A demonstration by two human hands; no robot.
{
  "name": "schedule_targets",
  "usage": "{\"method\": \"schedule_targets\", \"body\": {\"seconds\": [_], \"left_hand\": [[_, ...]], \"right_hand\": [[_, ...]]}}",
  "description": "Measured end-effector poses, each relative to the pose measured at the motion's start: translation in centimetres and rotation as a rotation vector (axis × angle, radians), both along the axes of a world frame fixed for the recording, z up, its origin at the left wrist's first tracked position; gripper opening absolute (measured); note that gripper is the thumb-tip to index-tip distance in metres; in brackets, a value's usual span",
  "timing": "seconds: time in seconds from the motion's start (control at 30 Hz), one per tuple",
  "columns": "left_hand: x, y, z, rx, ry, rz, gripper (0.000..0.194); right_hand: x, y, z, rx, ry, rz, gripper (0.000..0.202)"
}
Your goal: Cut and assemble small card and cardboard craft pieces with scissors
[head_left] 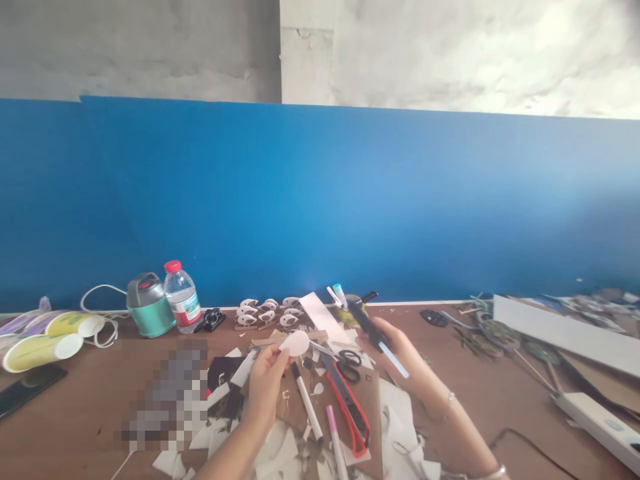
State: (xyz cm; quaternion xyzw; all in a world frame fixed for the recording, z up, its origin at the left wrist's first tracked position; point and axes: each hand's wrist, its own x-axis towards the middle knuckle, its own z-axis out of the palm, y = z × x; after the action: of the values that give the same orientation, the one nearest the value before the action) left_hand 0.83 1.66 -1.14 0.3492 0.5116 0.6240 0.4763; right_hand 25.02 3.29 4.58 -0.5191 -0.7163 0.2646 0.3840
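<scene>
My left hand pinches a white teardrop-shaped paper piece between thumb and fingertips. My right hand is wrapped around a black glue gun, and a pale translucent stick juts from its rear. The gun's front points away from me, apart from the paper piece. Between my hands lie black-handled scissors, a red utility knife, a white marker with black ends and a pink-capped pen. They rest on brown cardboard among white paper scraps.
Several white-and-black curved pieces stand at the back. To the left are a water bottle, a teal pot-like device, paper cups and a phone. A power strip and a white board lie right.
</scene>
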Motion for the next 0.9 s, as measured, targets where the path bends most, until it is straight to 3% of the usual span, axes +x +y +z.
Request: {"method": "schedule_targets", "body": {"seconds": [0.07, 0.27, 0.9], "left_hand": [[0.0, 0.0, 0.0, 0.001, 0.01, -0.001, 0.039], [-0.1, 0.2, -0.5, 0.018, 0.006, -0.016, 0.041], [0.0, 0.0, -0.3, 0.053, 0.009, -0.037, 0.036]], "right_hand": [[-2.4, -0.5, -0.1, 0.114, 0.009, 0.027, 0.015], [-6.0, -1.6, -1.6, 0.117, -0.167, 0.142, 0.005], [-6.8, -2.0, -2.4, 0.089, -0.181, 0.13, 0.012]]}}
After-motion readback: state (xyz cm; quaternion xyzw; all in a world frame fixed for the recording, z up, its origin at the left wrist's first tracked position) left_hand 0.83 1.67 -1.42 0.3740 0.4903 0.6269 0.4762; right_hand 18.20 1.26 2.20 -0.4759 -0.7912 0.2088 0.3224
